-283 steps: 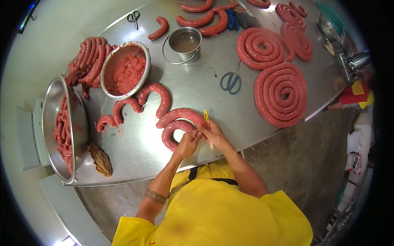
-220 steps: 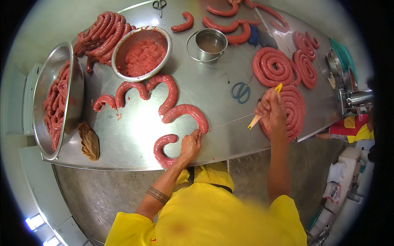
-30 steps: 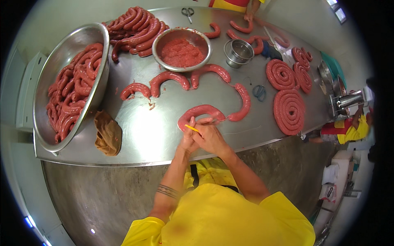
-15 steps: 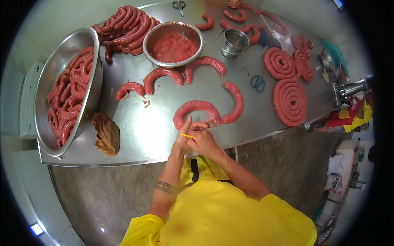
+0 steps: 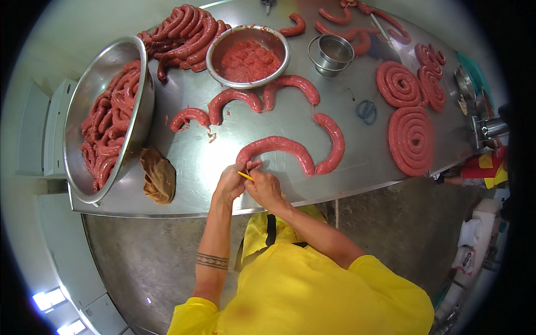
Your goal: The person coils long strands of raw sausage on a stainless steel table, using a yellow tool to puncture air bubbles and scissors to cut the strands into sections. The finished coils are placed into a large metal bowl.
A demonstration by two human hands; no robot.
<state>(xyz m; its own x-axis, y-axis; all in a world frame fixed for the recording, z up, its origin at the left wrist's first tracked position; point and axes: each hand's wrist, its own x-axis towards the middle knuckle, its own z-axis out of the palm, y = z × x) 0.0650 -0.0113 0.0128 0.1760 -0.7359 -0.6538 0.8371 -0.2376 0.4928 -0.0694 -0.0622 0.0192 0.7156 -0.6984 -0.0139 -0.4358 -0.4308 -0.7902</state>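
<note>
Near the table's front edge, a curved raw sausage [image 5: 279,146] lies with its left end at my fingers. My left hand [image 5: 229,182] is closed around that end, where the tip is hidden. Close against it, my right hand [image 5: 264,188] is closed on a thin yellow stick-like tool [image 5: 245,176], its far part hidden by the fingers. The sausage's right end meets another curved link [image 5: 333,142], and further links [image 5: 237,99] continue in an arc behind it.
A metal bowl of ground meat [image 5: 286,56] stands behind the links. At left are a large basin of sausages [image 5: 146,89] and a brown cloth [image 5: 158,177]. Sausage coils [image 5: 411,142], scissors [image 5: 367,111] and metal pots [image 5: 329,70] lie rightward. Another person [image 5: 484,168] is far right.
My hands have shifted slightly left, and the sausage at them lies in a flatter curve. The yellow tool is still in my right hand. The whole view has shifted a little.
</note>
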